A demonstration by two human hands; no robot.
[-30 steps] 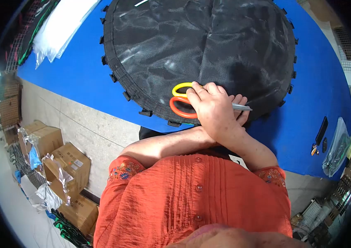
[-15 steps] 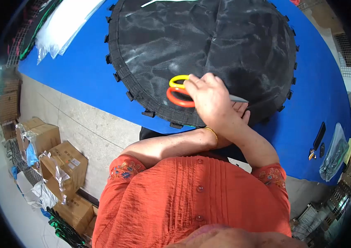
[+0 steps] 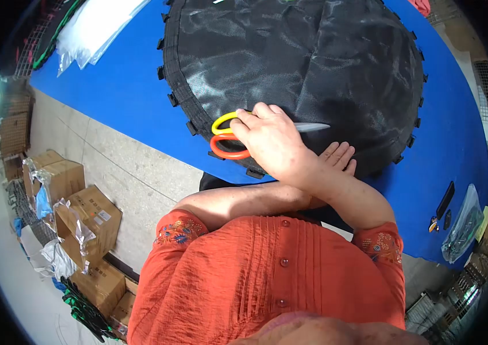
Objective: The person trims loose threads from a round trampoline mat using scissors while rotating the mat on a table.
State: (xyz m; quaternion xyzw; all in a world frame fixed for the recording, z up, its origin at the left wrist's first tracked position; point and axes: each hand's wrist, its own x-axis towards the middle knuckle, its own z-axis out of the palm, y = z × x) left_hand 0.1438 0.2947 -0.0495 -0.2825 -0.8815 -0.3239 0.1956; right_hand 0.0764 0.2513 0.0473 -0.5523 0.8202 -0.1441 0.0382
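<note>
A round black mesh sheet (image 3: 244,63) with black tabs along its rim lies on the blue table. My forearms cross in front of it, the right one above the left. My right hand (image 3: 267,141) is closed round a pair of scissors (image 3: 229,154) with one yellow and one orange handle loop. Their blades point right over the mesh. My left hand (image 3: 338,156) comes out from beneath the right forearm, its fingers stretched out flat at the sheet's near part. The rest of that hand is hidden.
The blue table (image 3: 112,109) bears clear plastic bags (image 3: 97,29) at the far left. A black bar-shaped item (image 3: 445,198) and a bagged dark item (image 3: 463,221) lie at the right. Cardboard boxes (image 3: 97,215) stand on the floor at left.
My right hand has moved left across the mesh with the scissors, which lie more level now. The left hand's fingers show more fully. The whole view has shifted slightly.
</note>
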